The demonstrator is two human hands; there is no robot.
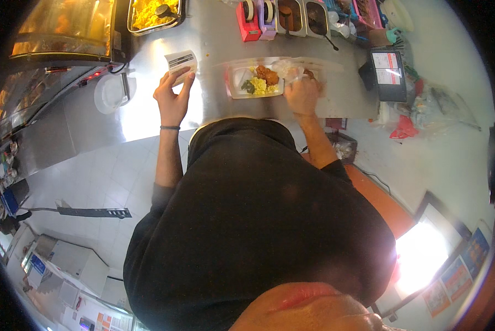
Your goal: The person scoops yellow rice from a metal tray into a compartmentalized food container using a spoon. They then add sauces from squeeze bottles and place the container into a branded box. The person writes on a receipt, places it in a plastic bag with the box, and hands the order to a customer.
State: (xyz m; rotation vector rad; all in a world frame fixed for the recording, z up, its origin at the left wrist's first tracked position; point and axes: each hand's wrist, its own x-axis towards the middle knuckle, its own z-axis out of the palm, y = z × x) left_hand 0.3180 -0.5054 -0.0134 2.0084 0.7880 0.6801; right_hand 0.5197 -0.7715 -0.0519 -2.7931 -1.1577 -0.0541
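Observation:
My left hand (175, 89) holds a printed paper slip (182, 62) between thumb and fingers above the steel counter (222, 47). My right hand (303, 94) is at the right side of an opened takeaway food container (235, 89); it is somewhat blurred, and whether its fingers grip anything cannot be told. In the container lie a piece of fried chicken (267, 75), yellow scrambled-egg-like food (264, 85) and some dark greens (248, 87). A clear plastic bag or wrap (288, 71) lies close to my right fingers, with brownish food partly hidden beside it.
A metal tray of yellow food (153, 14) stands at the back left, beside a lit display case (65, 29). Red (248, 22) and purple (268, 20) tape dispensers stand by metal sauce pans (291, 16). A white lid-like plastic piece (110, 92) lies left; a black printed-label device (388, 76) stands right.

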